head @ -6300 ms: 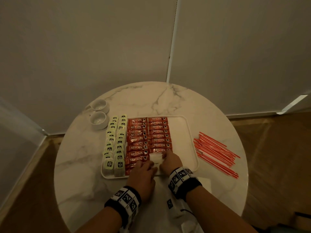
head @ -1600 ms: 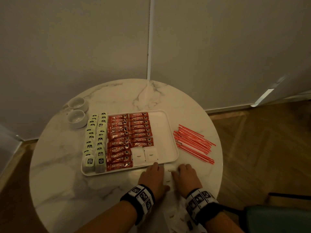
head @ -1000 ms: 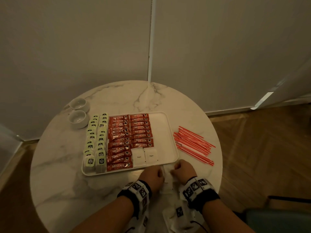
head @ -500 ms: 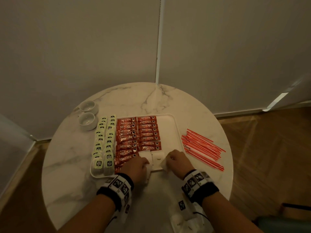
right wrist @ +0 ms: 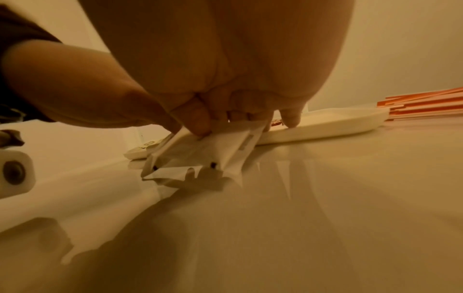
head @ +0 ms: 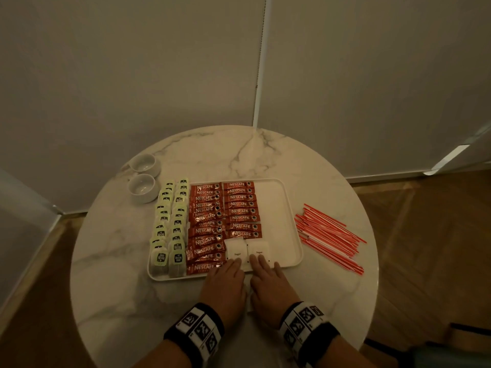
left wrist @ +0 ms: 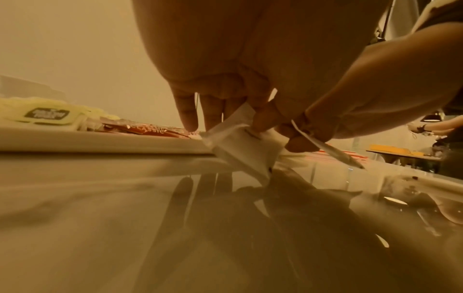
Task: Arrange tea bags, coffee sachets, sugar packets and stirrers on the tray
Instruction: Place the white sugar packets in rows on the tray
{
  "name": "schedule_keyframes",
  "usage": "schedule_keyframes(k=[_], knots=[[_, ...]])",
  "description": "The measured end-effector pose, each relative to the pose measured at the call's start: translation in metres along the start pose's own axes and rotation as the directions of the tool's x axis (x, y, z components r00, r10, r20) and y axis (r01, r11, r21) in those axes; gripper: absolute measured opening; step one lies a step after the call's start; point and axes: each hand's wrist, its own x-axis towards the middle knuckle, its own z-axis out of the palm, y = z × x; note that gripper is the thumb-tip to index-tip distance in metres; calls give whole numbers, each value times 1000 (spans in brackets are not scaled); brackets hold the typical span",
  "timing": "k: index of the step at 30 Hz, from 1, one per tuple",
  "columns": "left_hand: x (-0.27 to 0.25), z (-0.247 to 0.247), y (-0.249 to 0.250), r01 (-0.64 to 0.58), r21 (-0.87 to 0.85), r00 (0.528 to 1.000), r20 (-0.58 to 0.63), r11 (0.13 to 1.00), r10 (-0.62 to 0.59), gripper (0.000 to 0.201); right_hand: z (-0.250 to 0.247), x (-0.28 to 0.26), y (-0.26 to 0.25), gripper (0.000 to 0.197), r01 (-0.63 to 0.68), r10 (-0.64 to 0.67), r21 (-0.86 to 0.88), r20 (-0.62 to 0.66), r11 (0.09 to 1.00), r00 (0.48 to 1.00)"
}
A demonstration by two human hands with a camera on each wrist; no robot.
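Note:
On the white tray [head: 289, 208] lie two rows of green tea bags [head: 170, 224], two columns of red coffee sachets [head: 225, 211] and two white sugar packets [head: 235, 249] side by side at the front. Red stirrers [head: 329, 237] lie in a heap on the table right of the tray. My left hand [head: 233, 264] and right hand [head: 261, 262] sit together at the tray's front rim, fingertips reaching the two laid packets. The left pinches a further sugar packet [left wrist: 240, 146] between thumb and fingers. The right pinches another sugar packet [right wrist: 200, 154], tilted over the rim.
Two small white cups [head: 142, 187] stand at the back left of the round marble table [head: 119, 288], beside the tea bags. The tray's right third is bare. Walls close in behind the table, and wooden floor shows to the right.
Both hands took sugar packets from the table in front of the tray and moved forward to the tray's front rim, just behind the two packets laid earlier.

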Motion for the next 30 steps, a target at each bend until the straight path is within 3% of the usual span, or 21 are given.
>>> schedule_keyframes(k=[15,21,26,30], knots=[[10,-4,-2,-8,-56,998,-68,998,4,44,-8,10,8,49,25,-23,102,-17,994,1000],[9,-2,-5,-14,-61,997,-77,998,9,45,-4,-1,9,44,59,-48,102,-107,993,993],[7,0,-7,-20,-88,996,-85,996,13,46,7,-3,9,43,48,-39,90,-105,995,994],[9,-6,-11,-4,-182,975,-221,983,-37,27,-1,-2,9,43,51,-39,125,-98,991,994]])
